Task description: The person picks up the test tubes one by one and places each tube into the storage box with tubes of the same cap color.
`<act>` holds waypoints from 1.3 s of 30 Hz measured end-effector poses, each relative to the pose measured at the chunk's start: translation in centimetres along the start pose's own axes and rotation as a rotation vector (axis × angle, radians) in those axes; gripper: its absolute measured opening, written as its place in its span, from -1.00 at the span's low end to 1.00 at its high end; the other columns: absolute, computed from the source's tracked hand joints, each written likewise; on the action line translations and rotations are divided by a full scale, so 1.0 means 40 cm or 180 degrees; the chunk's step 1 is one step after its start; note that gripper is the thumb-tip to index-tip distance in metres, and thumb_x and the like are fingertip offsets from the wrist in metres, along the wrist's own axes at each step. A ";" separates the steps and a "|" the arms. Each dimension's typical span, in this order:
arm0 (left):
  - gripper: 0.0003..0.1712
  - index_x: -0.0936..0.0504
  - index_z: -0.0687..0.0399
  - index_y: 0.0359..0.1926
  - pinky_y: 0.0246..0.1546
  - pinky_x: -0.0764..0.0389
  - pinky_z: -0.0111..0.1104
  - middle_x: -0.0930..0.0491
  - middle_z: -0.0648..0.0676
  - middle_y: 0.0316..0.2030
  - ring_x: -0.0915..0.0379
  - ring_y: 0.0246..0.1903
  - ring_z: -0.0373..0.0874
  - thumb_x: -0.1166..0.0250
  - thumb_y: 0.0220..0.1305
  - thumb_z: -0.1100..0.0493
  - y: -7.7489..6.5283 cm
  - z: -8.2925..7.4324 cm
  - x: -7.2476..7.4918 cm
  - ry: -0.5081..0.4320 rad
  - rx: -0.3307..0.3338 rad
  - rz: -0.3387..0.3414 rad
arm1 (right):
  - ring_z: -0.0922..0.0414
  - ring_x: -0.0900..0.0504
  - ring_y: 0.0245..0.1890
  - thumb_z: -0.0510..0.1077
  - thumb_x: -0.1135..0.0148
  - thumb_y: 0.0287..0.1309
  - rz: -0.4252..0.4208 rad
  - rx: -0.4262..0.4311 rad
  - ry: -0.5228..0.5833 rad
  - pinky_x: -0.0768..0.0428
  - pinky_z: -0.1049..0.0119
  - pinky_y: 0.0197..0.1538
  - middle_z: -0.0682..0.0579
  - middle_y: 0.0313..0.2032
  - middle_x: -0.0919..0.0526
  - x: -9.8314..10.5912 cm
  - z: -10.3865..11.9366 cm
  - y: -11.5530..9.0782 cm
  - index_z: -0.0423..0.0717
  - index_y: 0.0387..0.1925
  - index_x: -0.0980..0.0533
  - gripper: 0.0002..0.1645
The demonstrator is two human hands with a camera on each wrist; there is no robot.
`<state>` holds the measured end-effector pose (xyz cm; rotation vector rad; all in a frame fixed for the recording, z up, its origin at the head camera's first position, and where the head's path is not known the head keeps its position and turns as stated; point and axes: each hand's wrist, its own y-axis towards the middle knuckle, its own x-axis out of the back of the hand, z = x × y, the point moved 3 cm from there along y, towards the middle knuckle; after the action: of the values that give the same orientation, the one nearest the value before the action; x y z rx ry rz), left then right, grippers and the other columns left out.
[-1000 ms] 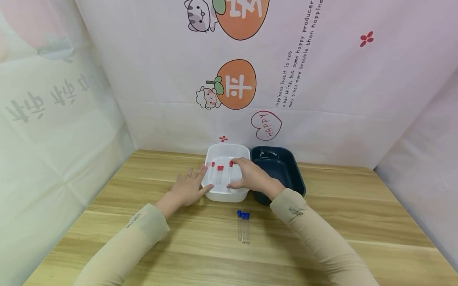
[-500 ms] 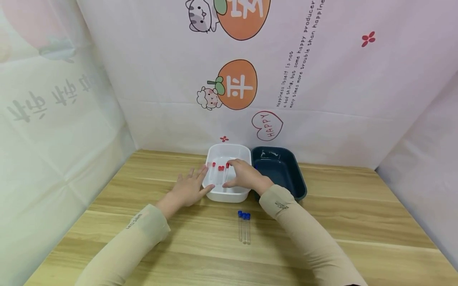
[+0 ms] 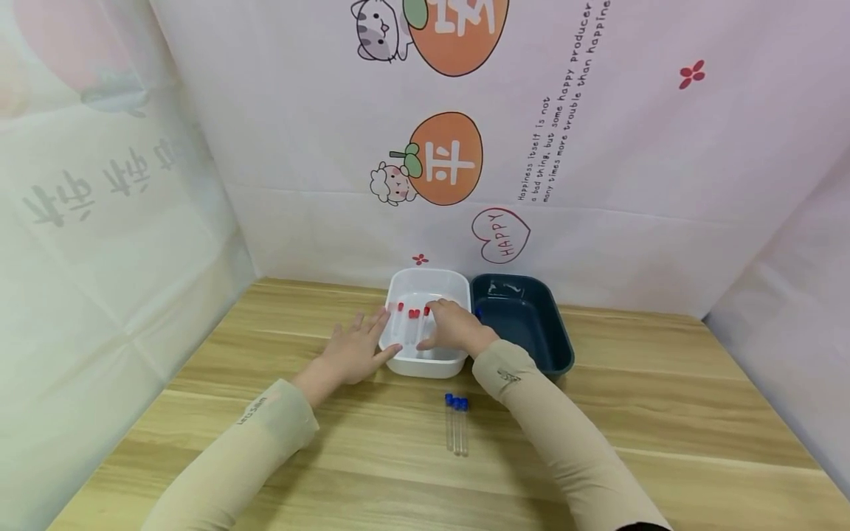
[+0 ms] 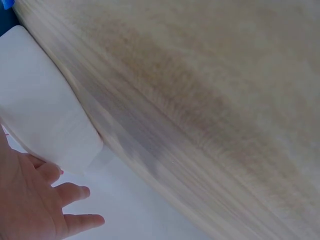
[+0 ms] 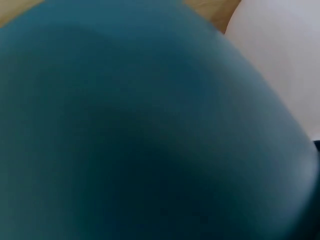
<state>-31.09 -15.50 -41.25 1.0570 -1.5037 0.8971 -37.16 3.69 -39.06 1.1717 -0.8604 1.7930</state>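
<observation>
Grip R (image 3: 453, 325) at tube (image 3: 424, 329) in wht tub (image 3: 425, 369)

1. Two hands: left hand (image 3: 353, 352), right hand (image 3: 457, 326).
2. Four red-capped tubes (image 3: 415, 324) between them.
3. Three blue-capped tubes (image 3: 456, 424), wrist side of both.
4. One blue cap (image 3: 478, 313) beside the right hand.
5. Two trays: white tray (image 3: 428, 367) between the hands, dark tray (image 3: 524, 313) to their right.

Looks like a makeshift, screened-off work nook, can't tell what building. Cartoon-print cloth (image 3: 299, 133) hangs across the frame's top, wood-grain table (image 3: 372, 472) fills the bottom.
</observation>
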 end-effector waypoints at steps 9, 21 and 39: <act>-0.06 0.06 0.12 0.64 0.35 -0.02 0.42 0.06 0.12 0.61 0.13 0.53 0.37 0.10 0.55 -0.36 -0.019 0.011 -0.004 -0.0088 0.0040 -0.0029 | -0.02 -0.49 0.20 0.18 -0.58 0.07 0.0134 -0.0085 -0.0109 -0.43 -0.02 0.37 -0.12 0.33 -0.49 -0.026 0.002 0.035 -0.17 0.43 -0.38 0.01; -0.05 0.07 0.09 0.65 0.34 -0.03 0.42 0.06 0.10 0.61 0.11 0.52 0.37 0.10 0.54 -0.37 -0.016 0.008 -0.008 -0.0043 0.0027 -0.0046 | -0.02 -0.50 0.13 0.16 -0.58 0.07 0.0164 -0.0116 -0.0185 -0.44 -0.04 0.36 -0.10 0.26 -0.54 -0.045 -0.002 0.036 -0.17 0.38 -0.43 -0.06; -0.07 0.06 0.10 0.65 0.35 -0.01 0.41 0.07 0.09 0.61 0.10 0.52 0.36 0.10 0.55 -0.36 -0.003 -0.005 -0.001 -0.0064 0.0038 -0.0034 | -0.02 -0.53 0.07 0.15 -0.46 0.23 0.0207 -0.0096 -0.0365 -0.45 -0.01 0.35 -0.11 0.16 -0.60 -0.049 -0.011 0.036 -0.14 0.33 -0.52 -0.25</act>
<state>-30.90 -15.36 -41.27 1.0846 -1.5097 0.8914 -38.16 2.94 -41.20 1.2496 -0.9990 1.7723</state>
